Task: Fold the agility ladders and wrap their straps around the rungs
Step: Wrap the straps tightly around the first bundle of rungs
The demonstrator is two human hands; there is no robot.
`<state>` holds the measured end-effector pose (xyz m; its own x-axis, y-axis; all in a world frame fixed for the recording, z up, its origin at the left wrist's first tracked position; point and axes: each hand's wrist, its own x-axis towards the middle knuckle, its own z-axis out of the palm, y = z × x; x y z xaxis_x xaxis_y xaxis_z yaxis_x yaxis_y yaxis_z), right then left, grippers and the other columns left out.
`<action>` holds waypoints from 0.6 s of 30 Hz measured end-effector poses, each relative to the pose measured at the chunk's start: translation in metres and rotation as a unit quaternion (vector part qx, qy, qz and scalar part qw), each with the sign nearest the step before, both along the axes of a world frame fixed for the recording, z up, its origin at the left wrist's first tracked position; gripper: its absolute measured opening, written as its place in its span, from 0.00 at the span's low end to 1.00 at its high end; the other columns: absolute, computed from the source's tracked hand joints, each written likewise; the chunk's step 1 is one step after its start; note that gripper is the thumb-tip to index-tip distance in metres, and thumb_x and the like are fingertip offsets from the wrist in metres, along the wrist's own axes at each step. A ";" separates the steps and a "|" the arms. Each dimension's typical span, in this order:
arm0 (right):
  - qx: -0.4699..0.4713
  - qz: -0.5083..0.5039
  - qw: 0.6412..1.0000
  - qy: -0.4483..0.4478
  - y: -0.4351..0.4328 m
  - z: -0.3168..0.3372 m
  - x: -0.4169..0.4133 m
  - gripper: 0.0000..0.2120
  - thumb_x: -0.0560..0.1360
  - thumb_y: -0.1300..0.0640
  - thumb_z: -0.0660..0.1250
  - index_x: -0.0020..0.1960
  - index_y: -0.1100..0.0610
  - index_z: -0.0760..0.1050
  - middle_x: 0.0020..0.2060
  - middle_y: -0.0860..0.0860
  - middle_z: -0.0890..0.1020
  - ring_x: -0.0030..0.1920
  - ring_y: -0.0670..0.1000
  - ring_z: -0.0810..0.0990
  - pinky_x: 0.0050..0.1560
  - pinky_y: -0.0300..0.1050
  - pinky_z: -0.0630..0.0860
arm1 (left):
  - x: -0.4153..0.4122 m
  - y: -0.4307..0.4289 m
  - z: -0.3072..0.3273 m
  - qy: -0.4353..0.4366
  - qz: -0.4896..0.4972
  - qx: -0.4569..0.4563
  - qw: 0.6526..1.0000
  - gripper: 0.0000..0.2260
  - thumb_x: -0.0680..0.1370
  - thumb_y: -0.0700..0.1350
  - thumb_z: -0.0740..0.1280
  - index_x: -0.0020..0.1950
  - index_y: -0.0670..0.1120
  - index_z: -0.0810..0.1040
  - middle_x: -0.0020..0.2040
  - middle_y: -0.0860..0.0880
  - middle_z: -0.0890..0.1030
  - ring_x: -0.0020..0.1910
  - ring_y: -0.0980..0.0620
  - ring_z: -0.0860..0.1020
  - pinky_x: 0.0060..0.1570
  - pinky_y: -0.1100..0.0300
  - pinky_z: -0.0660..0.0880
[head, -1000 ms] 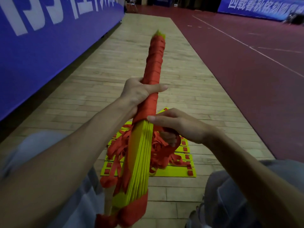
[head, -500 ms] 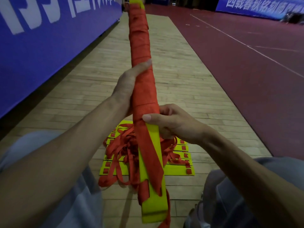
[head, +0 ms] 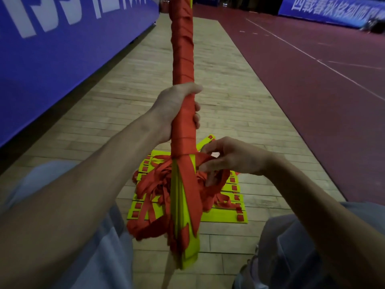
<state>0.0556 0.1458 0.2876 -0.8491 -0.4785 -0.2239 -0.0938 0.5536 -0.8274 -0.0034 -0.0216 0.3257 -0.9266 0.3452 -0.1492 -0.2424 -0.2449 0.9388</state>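
Left hand (head: 177,109) has a full grip round the mostly wrapped rung bundle (head: 183,59); right hand (head: 231,157) pinches loose strap (head: 201,161) at four o'clock. Bare yellow end to go, plus the floor ladder (head: 225,216) at six.

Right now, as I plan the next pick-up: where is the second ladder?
Head view, centre: the second ladder lies flat on the wood floor, behind the bundle and below the right hand.

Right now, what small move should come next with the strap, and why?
Probably the right hand should carry the strap it pinches once more round the rungs, just below the last turn. The left hand grips the wrapped upper part, the lower rungs are bare yellow, and much loose strap hangs there.
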 end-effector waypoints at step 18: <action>0.014 -0.226 0.969 0.094 -0.014 0.004 0.006 0.19 0.65 0.75 0.52 0.30 0.57 0.75 0.24 0.49 0.75 0.27 0.46 0.72 0.32 0.42 0.67 | -0.012 0.012 -0.019 0.205 0.167 -0.091 0.960 0.22 0.71 0.49 0.77 0.56 0.49 0.67 0.48 0.53 0.77 0.42 0.57 0.78 0.47 0.56 0.79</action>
